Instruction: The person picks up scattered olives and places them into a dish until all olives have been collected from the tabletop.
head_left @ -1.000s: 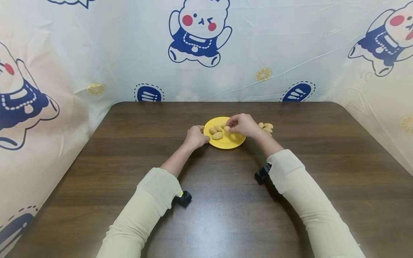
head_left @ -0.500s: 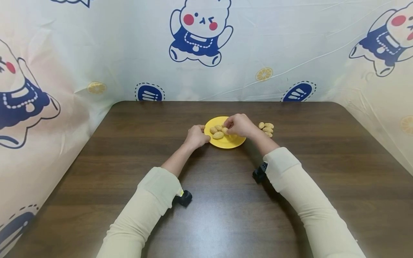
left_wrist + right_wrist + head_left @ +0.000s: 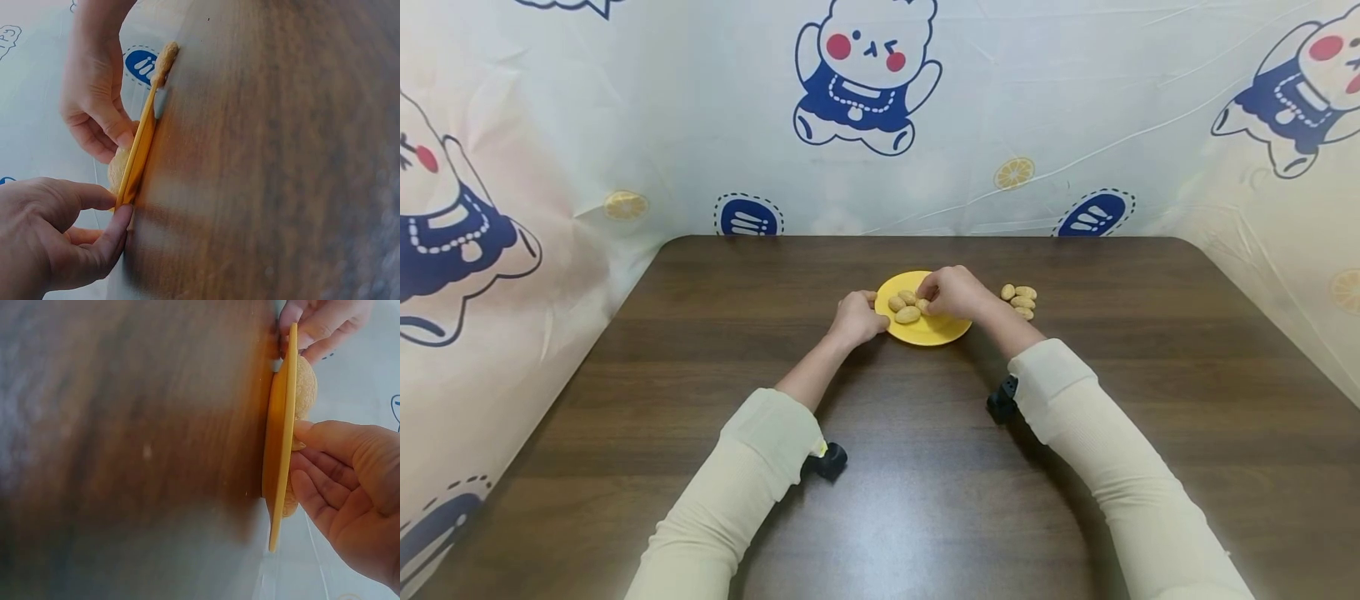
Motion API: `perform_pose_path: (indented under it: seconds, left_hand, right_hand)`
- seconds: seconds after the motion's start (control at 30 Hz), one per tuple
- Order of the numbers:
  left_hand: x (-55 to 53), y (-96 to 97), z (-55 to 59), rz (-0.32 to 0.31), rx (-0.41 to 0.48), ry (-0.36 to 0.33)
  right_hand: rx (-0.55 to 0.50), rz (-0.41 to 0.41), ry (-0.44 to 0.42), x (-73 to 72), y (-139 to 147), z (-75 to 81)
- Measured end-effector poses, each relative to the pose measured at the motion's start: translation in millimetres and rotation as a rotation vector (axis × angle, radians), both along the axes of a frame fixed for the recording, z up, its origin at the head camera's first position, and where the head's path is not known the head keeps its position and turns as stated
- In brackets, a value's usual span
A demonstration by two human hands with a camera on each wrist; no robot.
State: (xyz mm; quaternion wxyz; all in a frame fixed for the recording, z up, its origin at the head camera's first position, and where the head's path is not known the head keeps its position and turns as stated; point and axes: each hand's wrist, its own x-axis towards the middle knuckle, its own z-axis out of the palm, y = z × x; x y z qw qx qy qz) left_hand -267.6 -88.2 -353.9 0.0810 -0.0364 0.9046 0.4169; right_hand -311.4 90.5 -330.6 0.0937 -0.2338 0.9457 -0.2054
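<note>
My left hand (image 3: pixel 854 320) pinches the left rim of a round yellow plate (image 3: pixel 936 334), its thumb at the near side. Several unshelled peanuts (image 3: pixel 907 315) lie on the plate's left half. Over the plate, my right hand (image 3: pixel 961 293) reaches down with thumb and fingertips around another peanut (image 3: pixel 299 445), right at the plate's surface and close beside the others. Fingers mostly cover that peanut in the right wrist view. From the side, in the left wrist view, the raised rim of the plate (image 3: pixel 139 134) hides part of the peanuts.
Several more peanuts (image 3: pixel 1023 302) sit in a small group on the brown wooden table (image 3: pixel 880 467), just right of the plate. A patterned cloth (image 3: pixel 1000 100) with cartoon bears hangs behind the table and along its sides.
My right hand and forearm have shifted slightly left, bringing the pinched peanut down beside those on the plate. The left hand keeps its place on the rim.
</note>
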Motion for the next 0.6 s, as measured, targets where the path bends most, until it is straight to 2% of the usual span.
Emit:
perform_pose_path:
  seconds: [0.6]
  left_hand:
    - [1.0, 0.4, 2.2, -0.001, 0.011, -0.007]
  right_hand:
    - [-0.009, -0.011, -0.022, -0.4, 1.9, -0.3]
